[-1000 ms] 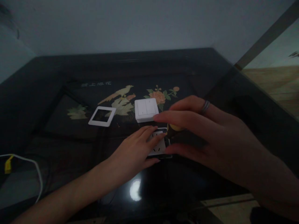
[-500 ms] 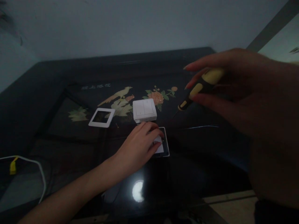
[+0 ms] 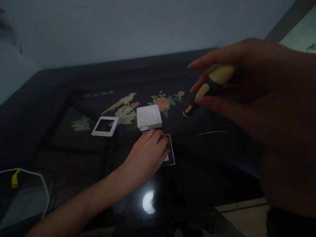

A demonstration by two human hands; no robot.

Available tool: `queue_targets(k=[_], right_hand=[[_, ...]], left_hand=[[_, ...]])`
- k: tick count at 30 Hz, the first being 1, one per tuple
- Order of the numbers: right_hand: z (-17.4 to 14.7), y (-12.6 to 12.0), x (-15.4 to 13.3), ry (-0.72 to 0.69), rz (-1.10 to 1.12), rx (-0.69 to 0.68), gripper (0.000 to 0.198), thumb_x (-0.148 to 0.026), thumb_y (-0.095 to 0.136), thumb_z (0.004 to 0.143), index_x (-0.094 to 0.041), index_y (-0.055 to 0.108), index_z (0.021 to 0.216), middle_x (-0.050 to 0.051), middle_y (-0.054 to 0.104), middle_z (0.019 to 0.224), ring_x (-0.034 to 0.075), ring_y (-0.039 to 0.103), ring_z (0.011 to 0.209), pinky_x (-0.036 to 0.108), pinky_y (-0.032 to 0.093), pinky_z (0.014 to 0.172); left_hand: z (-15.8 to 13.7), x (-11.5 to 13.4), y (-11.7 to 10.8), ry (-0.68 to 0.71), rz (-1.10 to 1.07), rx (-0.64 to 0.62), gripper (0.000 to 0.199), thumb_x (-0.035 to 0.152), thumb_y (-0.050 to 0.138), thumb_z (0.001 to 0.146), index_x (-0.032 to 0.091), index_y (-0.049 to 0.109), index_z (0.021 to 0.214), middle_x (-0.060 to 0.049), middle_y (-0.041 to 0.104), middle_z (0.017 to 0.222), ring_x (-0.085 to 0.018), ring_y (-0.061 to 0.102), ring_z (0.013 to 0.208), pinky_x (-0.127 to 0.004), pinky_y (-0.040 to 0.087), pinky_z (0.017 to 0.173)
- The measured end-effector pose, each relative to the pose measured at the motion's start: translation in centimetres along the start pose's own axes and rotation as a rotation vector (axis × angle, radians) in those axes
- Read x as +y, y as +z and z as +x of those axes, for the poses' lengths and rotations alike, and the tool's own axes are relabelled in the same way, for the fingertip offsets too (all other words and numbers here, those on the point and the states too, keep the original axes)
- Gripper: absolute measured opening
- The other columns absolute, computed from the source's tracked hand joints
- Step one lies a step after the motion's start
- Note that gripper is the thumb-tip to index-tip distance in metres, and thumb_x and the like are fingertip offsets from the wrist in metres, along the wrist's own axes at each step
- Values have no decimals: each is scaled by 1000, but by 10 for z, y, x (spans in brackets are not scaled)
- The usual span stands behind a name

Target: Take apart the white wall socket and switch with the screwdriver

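My right hand (image 3: 247,82) grips a yellow and black screwdriver (image 3: 202,90) by its handle, raised over the table's right side. Its thin shaft points down and left, apart from everything below. My left hand (image 3: 151,148) is over a switch panel (image 3: 171,158) with a white rim, dark border and white middle, largely covered by that hand. Thumb and fingers are pinched at the panel; what is between them is too small to make out. Just behind lies a stack of white switch plates (image 3: 148,116). Left of it are a white square frame (image 3: 105,126) and a small screw (image 3: 120,134).
The glossy black table (image 3: 209,158) has an inlaid bird and flowers and reflects a bright light. A white cable (image 3: 44,184) with a yellow tag (image 3: 14,179) runs along the left. A pale wall (image 3: 148,29) stands behind the table.
My left thumb and fingers have drawn closer together over the panel. The screwdriver in my right hand has shifted slightly left. The view has also moved a little.
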State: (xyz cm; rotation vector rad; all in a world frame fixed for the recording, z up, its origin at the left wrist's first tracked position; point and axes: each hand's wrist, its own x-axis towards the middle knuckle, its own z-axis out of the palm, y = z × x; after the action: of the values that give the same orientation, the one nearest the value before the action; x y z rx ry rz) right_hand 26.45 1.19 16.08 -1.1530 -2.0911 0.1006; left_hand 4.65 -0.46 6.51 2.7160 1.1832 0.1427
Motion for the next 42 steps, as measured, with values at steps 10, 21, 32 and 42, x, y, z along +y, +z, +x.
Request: queue_targets(k=[10, 21, 32, 42], right_hand=[[1, -9, 0, 14, -43, 3, 35, -29, 64, 89, -34, 64, 123, 2, 68, 115, 22, 66, 98, 33, 58, 78], [1, -8, -2, -5, -83, 41, 35, -27, 69, 88, -26, 65, 122, 2, 70, 110, 19, 68, 91, 31, 58, 75], [4, 0, 3, 14, -70, 13, 35, -26, 70, 87, -25, 65, 121, 1, 72, 105, 18, 69, 85, 34, 60, 77], [4, 31, 5, 24, 2, -104, 46, -14, 67, 82, -19, 57, 127, 7, 67, 115, 24, 68, 93, 37, 56, 80]], left_hand=[[9, 2, 2, 71, 197, -4, 11, 12, 51, 93, 12, 63, 93, -10, 64, 91, -28, 62, 90, -43, 53, 77], [14, 7, -8, 70, 191, -81, 11, 16, 54, 93, 10, 62, 99, -13, 66, 99, -31, 64, 96, -46, 54, 83], [-26, -6, 3, -57, -28, -100, 73, 27, 76, 81, 21, 40, 145, -17, 47, 151, -34, 47, 138, -53, 44, 111], [-24, -6, -3, -54, -99, -93, 64, 19, 77, 79, 19, 50, 136, -16, 51, 144, -34, 47, 134, -55, 45, 108]])
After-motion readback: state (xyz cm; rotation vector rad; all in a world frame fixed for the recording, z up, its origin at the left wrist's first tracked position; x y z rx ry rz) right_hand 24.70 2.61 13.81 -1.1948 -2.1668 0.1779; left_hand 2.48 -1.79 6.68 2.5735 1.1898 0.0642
